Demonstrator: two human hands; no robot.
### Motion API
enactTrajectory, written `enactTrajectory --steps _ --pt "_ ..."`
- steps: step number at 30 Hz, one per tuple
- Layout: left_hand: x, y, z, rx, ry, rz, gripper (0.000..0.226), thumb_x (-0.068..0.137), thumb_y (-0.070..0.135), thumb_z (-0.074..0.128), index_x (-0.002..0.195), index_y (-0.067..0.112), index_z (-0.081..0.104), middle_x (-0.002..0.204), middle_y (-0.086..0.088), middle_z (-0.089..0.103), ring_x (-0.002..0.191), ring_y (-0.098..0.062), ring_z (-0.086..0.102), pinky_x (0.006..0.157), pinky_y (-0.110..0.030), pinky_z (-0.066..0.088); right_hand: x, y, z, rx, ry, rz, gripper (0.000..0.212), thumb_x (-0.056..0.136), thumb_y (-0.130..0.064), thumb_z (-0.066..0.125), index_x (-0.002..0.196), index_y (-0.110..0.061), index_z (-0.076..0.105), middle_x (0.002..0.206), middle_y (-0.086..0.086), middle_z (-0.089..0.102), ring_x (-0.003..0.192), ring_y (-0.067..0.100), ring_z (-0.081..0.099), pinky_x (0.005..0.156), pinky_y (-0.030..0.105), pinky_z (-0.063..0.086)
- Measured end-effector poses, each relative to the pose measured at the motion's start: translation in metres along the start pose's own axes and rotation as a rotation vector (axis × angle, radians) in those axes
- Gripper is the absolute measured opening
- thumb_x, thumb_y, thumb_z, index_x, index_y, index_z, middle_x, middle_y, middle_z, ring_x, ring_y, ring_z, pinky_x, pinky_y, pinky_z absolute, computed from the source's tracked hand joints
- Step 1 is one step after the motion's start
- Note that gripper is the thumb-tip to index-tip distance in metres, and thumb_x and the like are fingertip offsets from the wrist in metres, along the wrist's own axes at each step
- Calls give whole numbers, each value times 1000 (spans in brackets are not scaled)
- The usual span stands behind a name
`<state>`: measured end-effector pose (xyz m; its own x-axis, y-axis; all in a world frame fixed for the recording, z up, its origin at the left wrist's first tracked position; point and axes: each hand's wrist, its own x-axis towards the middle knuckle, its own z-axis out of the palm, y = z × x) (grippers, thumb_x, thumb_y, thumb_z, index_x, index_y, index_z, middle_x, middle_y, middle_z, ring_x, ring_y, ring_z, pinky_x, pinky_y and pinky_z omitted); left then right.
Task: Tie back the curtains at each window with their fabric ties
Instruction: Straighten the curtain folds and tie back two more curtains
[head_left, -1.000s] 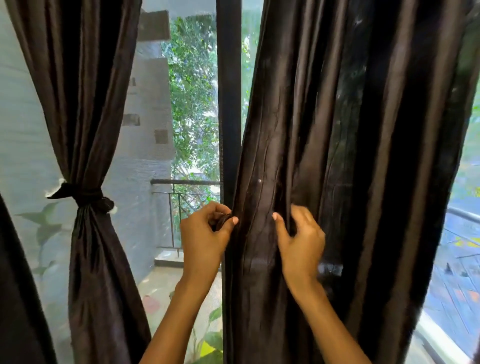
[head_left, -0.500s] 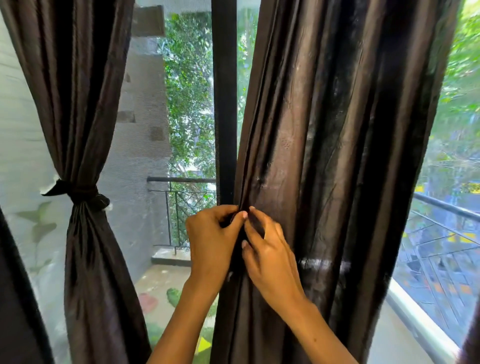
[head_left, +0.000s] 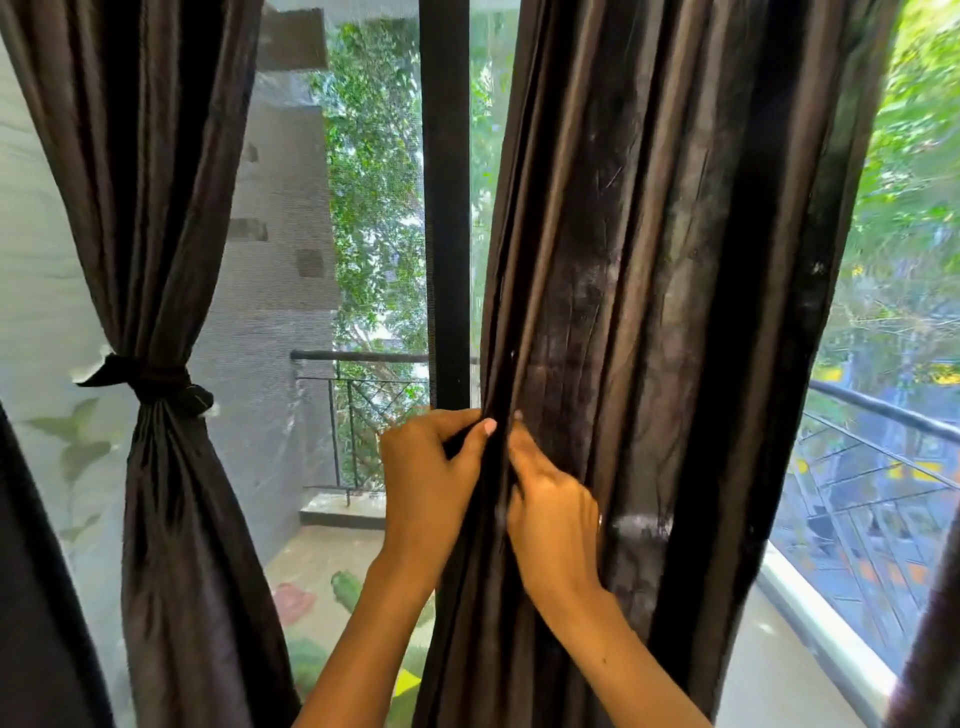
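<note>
Because the two drapes differ in state, we list them first, then the smaller parts.

Right curtain (head_left: 649, 312): hangs loose in long folds right of the window frame (head_left: 444, 208); we judge it the panel in hand, since no band circles it.

Left curtain (head_left: 161, 467): cinched at mid-height, so it pinches to a waist and flares below; we take this window as done.

Left hand (head_left: 428, 467): fingers curled, thumb pressed forward, pinching a dark strip at the right curtain's inner edge; we read this as holding one end steady.

Right hand (head_left: 553, 512): touching the left hand across the same fold, fingers bent into the cloth and gripping it, gathering fabric toward the edge.

Tied band (head_left: 148, 382): knotted round the left curtain, well apart from both hands.

Loose tie (head_left: 460, 441): only a short dark piece shows, inside the left hand's pinch; we cannot tell where its other end runs.
</note>
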<state>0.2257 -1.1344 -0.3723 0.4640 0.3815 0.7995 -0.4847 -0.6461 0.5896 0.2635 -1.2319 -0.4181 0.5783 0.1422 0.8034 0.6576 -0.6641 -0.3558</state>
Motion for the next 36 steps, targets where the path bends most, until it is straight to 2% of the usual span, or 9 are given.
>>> enactTrajectory --steps 5,10,14,17,20,22,27,30,36 --pt "-3 -1 0 5 -3 25 13 78 20 75 91 15 76 79 17 68 73 13 62 68 -5 47 -4 -4 -3 99 -115 -105 61 84 4 49 142 -10 40 149 4 38 129 20 48 96 29 45" --pt "0 0 -4 96 -37 42 12 82 16 72 93 13 76 83 -1 75 74 -2 67 70 -17 53 -1 6 -11 222 -158 -176 54 90 -2 49 141 -16 43 152 -3 32 137 11 37 110 22 33" --pt "3 0 -11 107 -46 -2 16 86 13 67 98 7 75 87 -5 75 81 -8 68 78 -22 54 13 25 -15 178 379 81 54 92 -17 57 143 -11 41 157 16 14 145 29 16 117 34 18" --pt "5 0 -14 98 -54 -56 21 87 13 66 104 3 72 96 -11 73 91 -21 69 86 -38 54 24 42 -18 188 464 312 94 84 -46 65 151 -10 10 158 20 0 147 30 5 115 46 16" --pt "7 0 -13 83 -62 -64 22 87 13 66 105 3 71 99 -11 73 94 -22 68 88 -39 53 34 47 -18 534 313 368 108 75 -50 70 152 -17 1 154 17 25 141 23 30 114 31 28" --pt "7 -1 -12 84 -50 -64 21 86 13 67 105 3 71 99 -10 73 94 -21 68 90 -36 53 38 44 -21 635 282 327 89 78 -32 75 149 -16 23 134 18 54 122 23 55 100 18 41" --pt "2 -2 -6 103 35 17 10 83 9 69 90 9 76 78 -4 74 71 -13 68 70 -27 53 24 15 -19 133 435 34 34 76 0 74 110 -2 69 89 16 74 70 32 71 58 33 53" --pt "-1 -1 0 69 46 43 6 81 9 70 81 12 76 69 -1 71 59 -2 60 64 -31 52 9 -5 -14 2 175 13 58 78 6 63 132 -11 55 104 13 72 68 35 69 51 36 51" --pt "-9 5 5 -2 19 46 10 84 14 69 89 21 75 70 12 68 66 13 58 64 -13 47 1 -4 -15 -10 -54 -76 73 85 1 45 150 -22 24 151 -4 36 113 23 59 79 29 47"
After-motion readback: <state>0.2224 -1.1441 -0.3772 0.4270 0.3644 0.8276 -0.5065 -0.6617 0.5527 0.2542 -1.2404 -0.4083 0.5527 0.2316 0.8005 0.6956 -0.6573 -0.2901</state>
